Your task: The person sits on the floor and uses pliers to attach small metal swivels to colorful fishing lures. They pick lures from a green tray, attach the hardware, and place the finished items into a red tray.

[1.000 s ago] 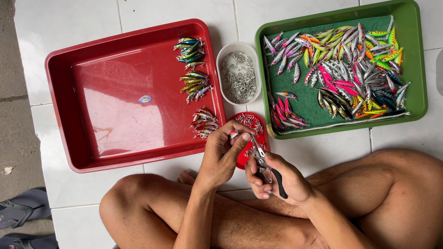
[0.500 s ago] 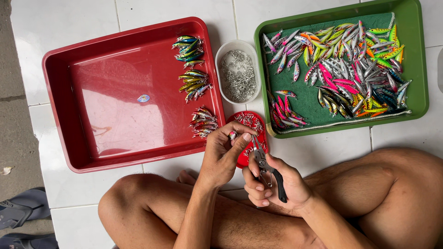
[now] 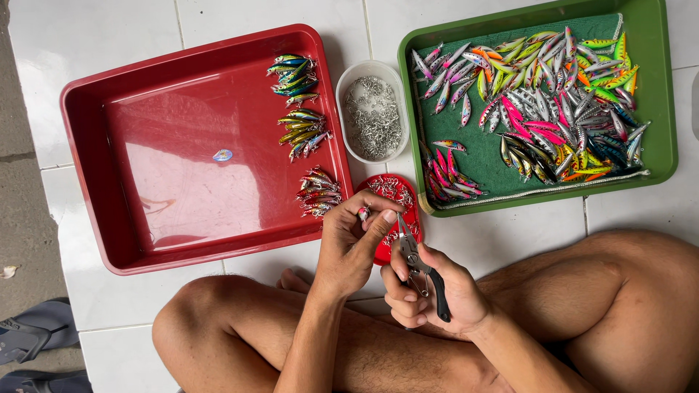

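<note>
My left hand (image 3: 353, 244) pinches a small fishing lure (image 3: 362, 213) between thumb and fingers, just above a small red dish (image 3: 405, 191) of metal hooks. My right hand (image 3: 429, 291) grips black-handled pliers (image 3: 421, 266), their tip pointing up toward the lure. A red tray (image 3: 145, 182) at the left holds three small piles of lures (image 3: 298, 120) along its right side. A green tray (image 3: 659, 109) at the right is full of many colourful lures (image 3: 546, 94).
A white tub (image 3: 348, 91) of small metal rings sits between the two trays. I sit cross-legged on white floor tiles, knees (image 3: 189, 320) below the trays. Dark sandals (image 3: 29, 342) lie at the lower left on grey pavement.
Both hands stay close together over the red dish; the pliers shifted slightly against the lure. Nothing else has moved.
</note>
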